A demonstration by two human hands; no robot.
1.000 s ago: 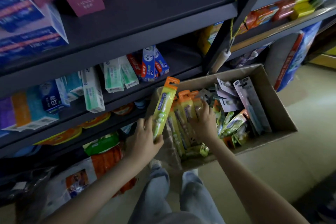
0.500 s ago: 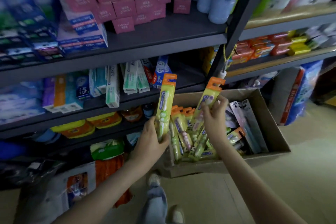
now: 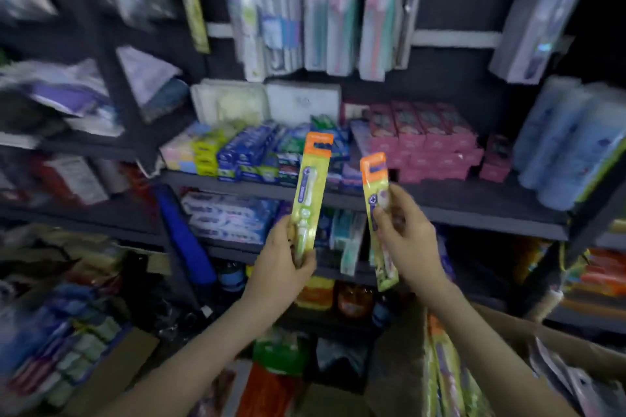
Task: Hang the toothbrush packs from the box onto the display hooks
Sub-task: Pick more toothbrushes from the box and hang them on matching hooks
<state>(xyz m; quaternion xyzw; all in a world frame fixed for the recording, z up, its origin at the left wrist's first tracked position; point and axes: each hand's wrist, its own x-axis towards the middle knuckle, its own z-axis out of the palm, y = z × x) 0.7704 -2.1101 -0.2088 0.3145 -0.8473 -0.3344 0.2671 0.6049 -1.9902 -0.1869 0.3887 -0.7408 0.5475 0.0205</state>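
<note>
Head view: we see the left hand (image 3: 281,267) gripping a green toothbrush pack (image 3: 310,193) by its lower end, frame centre. The right hand (image 3: 406,240) pinches a second pack (image 3: 374,179) mid-card, just right. Cardboard box (image 3: 542,342) is lower right. We judge the packs light, stiff, slick; hold low, leaving the orange hang tabs (image 3: 318,145) free.

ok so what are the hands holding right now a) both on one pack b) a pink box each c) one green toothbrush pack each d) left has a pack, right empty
c: the left hand grips one green toothbrush pack with an orange top, and the right hand grips a second green pack.
</note>
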